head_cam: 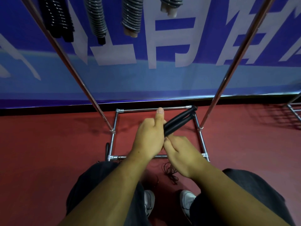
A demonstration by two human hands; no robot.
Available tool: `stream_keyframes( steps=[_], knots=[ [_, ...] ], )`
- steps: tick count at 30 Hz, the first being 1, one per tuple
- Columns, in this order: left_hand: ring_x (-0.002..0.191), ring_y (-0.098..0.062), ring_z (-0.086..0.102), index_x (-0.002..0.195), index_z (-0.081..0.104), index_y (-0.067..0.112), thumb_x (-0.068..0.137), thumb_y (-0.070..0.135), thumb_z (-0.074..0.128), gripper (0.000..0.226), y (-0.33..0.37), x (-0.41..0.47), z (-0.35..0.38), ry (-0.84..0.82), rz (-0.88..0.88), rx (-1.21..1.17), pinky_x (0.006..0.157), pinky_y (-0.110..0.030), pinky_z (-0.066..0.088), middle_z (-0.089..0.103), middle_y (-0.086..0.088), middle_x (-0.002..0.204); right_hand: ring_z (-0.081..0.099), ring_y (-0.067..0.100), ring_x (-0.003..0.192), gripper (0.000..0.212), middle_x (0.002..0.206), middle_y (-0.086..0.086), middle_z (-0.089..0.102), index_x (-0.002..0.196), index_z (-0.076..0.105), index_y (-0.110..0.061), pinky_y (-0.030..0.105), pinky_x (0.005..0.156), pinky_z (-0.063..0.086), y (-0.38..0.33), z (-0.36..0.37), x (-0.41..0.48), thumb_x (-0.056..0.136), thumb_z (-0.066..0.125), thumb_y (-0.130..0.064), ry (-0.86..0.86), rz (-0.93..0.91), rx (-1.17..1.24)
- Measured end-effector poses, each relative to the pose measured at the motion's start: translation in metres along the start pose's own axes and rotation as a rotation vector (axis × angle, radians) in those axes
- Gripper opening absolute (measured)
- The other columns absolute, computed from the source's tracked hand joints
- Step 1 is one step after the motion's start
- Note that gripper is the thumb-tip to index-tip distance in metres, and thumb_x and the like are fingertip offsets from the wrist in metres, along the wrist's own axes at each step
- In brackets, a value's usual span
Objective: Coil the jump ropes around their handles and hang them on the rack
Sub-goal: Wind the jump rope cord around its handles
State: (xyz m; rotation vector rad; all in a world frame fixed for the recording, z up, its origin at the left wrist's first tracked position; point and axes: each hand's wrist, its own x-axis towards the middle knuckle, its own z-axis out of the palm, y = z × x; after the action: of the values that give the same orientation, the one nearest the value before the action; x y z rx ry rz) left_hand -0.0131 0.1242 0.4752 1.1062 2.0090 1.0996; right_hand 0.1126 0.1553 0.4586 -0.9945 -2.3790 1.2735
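Note:
My left hand (149,137) grips two black jump-rope handles (179,121) held side by side, thumb sticking up; they point up and to the right. Touching their near end is my right hand (180,156), its fingers curled there, though what they pinch is hidden. A thin dark rope (170,172) lies tangled on the red floor below my hands. Several coiled ropes hang above from the chrome rack (228,75): a black one (57,17), a grey one (96,18), another grey one with pale handles (131,15) and one cut off at the top (170,4).
The rack's two slanted chrome poles stand left (68,66) and right, joined by a rectangular base frame (114,139) on the floor. A blue banner (162,46) covers the wall behind. A dark object (107,149) lies left of the base. My shoes (149,203) are below.

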Motion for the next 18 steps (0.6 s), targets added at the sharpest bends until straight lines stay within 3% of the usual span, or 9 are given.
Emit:
stream_keyframes(
  steps=[3, 5, 10, 13, 16, 18],
  knots=[
    [0.047, -0.017, 0.054, 0.066, 0.065, 0.002, 0.106, 0.059, 0.02, 0.084, 0.0, 0.001, -0.001, 0.039, -0.041, -0.041, 0.054, -0.033, 0.047, 0.053, -0.001, 0.046, 0.047, 0.002, 0.058, 0.054, 0.057, -0.026, 0.053, 0.057, 0.045, -0.039, 0.017, 0.058, 0.031, -0.003, -0.002, -0.001, 0.108, 0.038, -0.024, -0.018, -0.021, 0.069],
    [0.046, -0.016, 0.056, 0.061, 0.064, 0.006, 0.106, 0.059, 0.02, 0.082, 0.001, 0.003, -0.003, 0.105, -0.071, -0.059, 0.055, -0.033, 0.047, 0.055, 0.0, 0.044, 0.049, -0.001, 0.06, 0.056, 0.057, -0.028, 0.053, 0.056, 0.045, -0.04, 0.014, 0.061, 0.034, -0.006, -0.002, 0.001, 0.109, 0.039, -0.025, 0.001, -0.042, 0.078],
    [0.055, -0.025, 0.062, 0.062, 0.065, 0.005, 0.108, 0.055, 0.018, 0.083, -0.003, 0.012, -0.012, 0.219, -0.155, -0.032, 0.063, -0.036, 0.049, 0.057, -0.001, 0.046, 0.045, 0.012, 0.058, 0.021, 0.057, -0.011, 0.048, 0.086, 0.058, -0.02, 0.023, 0.056, 0.031, 0.004, 0.006, 0.004, 0.104, 0.053, -0.027, 0.11, -0.142, 0.048],
    [0.049, -0.021, 0.058, 0.053, 0.059, 0.014, 0.108, 0.056, 0.018, 0.08, -0.004, 0.014, -0.012, 0.212, -0.192, -0.075, 0.062, -0.032, 0.046, 0.057, 0.005, 0.042, 0.044, 0.013, 0.059, 0.027, 0.057, -0.006, 0.045, 0.08, 0.057, -0.014, 0.022, 0.056, 0.031, 0.009, 0.009, 0.007, 0.104, 0.056, -0.027, 0.153, -0.181, -0.014],
    [0.041, -0.017, 0.054, 0.049, 0.055, 0.015, 0.108, 0.057, 0.018, 0.08, -0.004, 0.014, -0.01, 0.199, -0.176, -0.138, 0.057, -0.03, 0.045, 0.059, 0.001, 0.047, 0.046, 0.012, 0.061, 0.03, 0.059, -0.006, 0.047, 0.076, 0.058, -0.017, 0.021, 0.058, 0.032, 0.007, 0.01, 0.008, 0.104, 0.055, -0.028, 0.16, -0.183, -0.024],
    [0.036, -0.016, 0.051, 0.048, 0.052, 0.015, 0.108, 0.056, 0.018, 0.081, -0.005, 0.013, -0.009, 0.173, -0.181, -0.181, 0.053, -0.027, 0.039, 0.06, -0.004, 0.05, 0.047, 0.01, 0.059, 0.031, 0.057, -0.01, 0.047, 0.073, 0.058, -0.03, 0.018, 0.058, 0.033, 0.006, 0.01, 0.007, 0.104, 0.055, -0.027, 0.151, -0.18, -0.007]
  ],
)
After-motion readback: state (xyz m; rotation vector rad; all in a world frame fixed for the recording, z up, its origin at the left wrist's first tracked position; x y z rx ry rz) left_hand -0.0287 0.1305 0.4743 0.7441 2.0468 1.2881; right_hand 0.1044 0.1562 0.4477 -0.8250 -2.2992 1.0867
